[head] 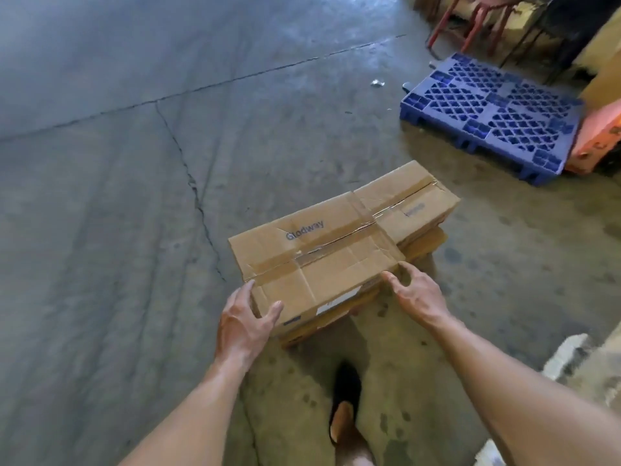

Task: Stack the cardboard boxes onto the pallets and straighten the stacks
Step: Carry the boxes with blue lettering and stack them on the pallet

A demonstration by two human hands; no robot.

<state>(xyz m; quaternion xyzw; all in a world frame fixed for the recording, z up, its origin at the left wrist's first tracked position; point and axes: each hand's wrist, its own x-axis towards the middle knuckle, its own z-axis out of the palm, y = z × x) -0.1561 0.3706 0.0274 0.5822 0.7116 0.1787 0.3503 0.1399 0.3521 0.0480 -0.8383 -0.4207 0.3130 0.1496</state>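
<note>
A long taped cardboard box (339, 240) printed "Glodway" lies on top of other flattened-looking cardboard (423, 243) on the concrete floor in the middle of the view. My left hand (247, 319) wraps round the box's near left corner, thumb on the front face. At the near right corner, my right hand (413, 292) has its fingers spread and touching or almost touching the edge. A blue plastic pallet (490, 116) with a lattice top lies on the floor at the far right, with nothing on it.
An orange object (598, 142) butts against the pallet's right end. Red metal frame legs (470, 21) stand at the back right. A pale crumpled scrap (378, 83) lies on the floor. A cracked seam runs through the concrete to the left. My foot (344, 401) is just behind the box.
</note>
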